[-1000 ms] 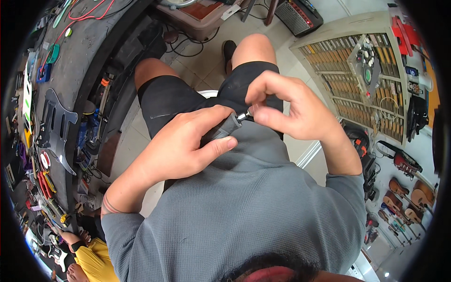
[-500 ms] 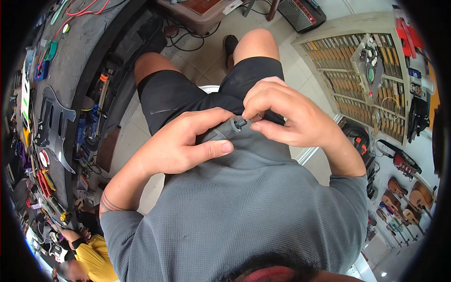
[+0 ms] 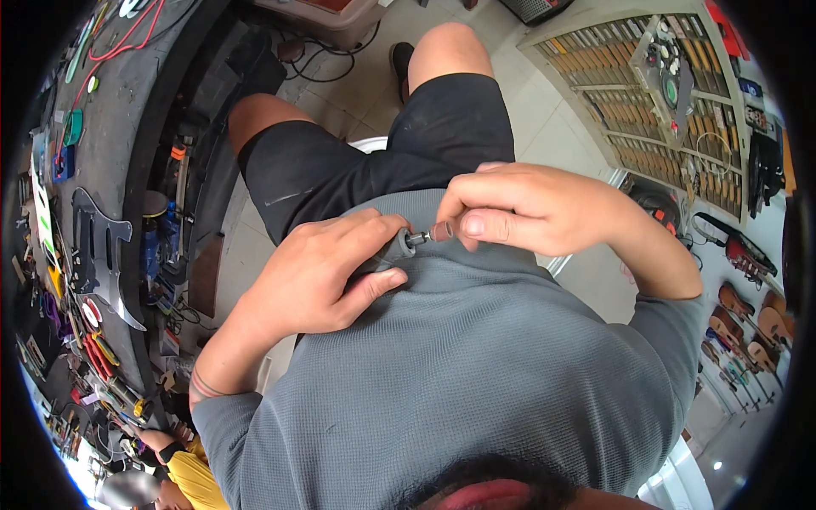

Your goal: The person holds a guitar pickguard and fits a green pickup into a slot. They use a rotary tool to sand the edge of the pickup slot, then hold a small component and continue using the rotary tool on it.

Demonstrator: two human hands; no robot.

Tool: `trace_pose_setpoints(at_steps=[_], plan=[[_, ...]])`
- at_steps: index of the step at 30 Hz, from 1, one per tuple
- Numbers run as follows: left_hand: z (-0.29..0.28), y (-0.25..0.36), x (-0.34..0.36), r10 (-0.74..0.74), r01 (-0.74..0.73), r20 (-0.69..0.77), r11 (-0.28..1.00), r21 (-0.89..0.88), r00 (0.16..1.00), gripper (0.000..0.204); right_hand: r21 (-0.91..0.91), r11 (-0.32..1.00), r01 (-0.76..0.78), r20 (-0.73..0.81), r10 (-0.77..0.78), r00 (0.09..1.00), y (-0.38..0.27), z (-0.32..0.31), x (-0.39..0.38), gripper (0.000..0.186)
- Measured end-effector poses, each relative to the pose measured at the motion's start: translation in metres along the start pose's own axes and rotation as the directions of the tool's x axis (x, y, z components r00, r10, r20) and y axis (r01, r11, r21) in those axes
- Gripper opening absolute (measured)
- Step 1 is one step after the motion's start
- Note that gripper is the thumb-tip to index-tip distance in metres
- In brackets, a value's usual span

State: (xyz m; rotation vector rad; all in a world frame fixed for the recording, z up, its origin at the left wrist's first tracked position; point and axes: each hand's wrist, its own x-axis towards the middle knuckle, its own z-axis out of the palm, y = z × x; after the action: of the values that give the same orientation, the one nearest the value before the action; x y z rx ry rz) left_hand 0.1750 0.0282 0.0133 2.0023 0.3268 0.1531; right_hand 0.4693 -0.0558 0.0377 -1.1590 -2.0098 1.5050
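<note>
My left hand [image 3: 323,268] is wrapped round the grey body of a rotary tool [image 3: 393,252], held in front of my shirt. Most of the tool's body is hidden under the palm and fingers. From its collar a short metal shank points right, and on its end sits a small reddish-brown sanding drum [image 3: 439,231]. At the drum's outer end, the thumb and forefinger of my right hand [image 3: 531,208] are closed on it. The other right fingers are curled behind, partly hidden.
Along the left runs a dark workbench [image 3: 110,136] with a black pickguard [image 3: 106,255], pliers [image 3: 98,355] and wires. At the right stands a rack [image 3: 595,76] of many small slotted pieces. Small guitars [image 3: 739,327] are at far right. A person in yellow [image 3: 197,480] works at lower left.
The drum and shank have come into plain view beyond the tool's collar. My right hand has shifted slightly down and right, its fingers lower and flatter. The left hand keeps hold of the tool.
</note>
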Motion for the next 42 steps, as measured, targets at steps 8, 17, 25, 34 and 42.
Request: trace_pose_setpoints(at_steps=[8,17,25,34,42], plan=[[0.011,0.006,-0.002,-0.009,0.010,-0.017,0.995,0.104,1.000,0.042,-0.125,0.992,0.003,-0.018,-0.005,1.000,0.004,0.017,-0.011,0.019],[0.016,0.007,-0.003,-0.023,0.013,0.070,0.990,0.137,0.997,0.045,-0.333,0.940,0.072,0.047,-0.060,0.997,-0.003,0.023,-0.011,0.016],[0.016,0.008,-0.003,-0.035,0.011,0.137,0.985,0.170,0.990,0.046,-0.313,0.948,0.051,0.041,-0.040,0.998,0.004,0.039,-0.013,0.017],[0.015,0.007,-0.001,-0.045,0.004,0.199,0.979,0.204,0.979,0.047,-0.298,0.954,0.025,0.063,-0.007,0.998,0.009,0.046,-0.013,0.015],[0.014,0.007,0.003,-0.081,0.019,0.259,0.972,0.233,0.962,0.047,-0.294,0.956,-0.022,0.058,0.041,0.997,0.010,0.051,-0.014,0.017]])
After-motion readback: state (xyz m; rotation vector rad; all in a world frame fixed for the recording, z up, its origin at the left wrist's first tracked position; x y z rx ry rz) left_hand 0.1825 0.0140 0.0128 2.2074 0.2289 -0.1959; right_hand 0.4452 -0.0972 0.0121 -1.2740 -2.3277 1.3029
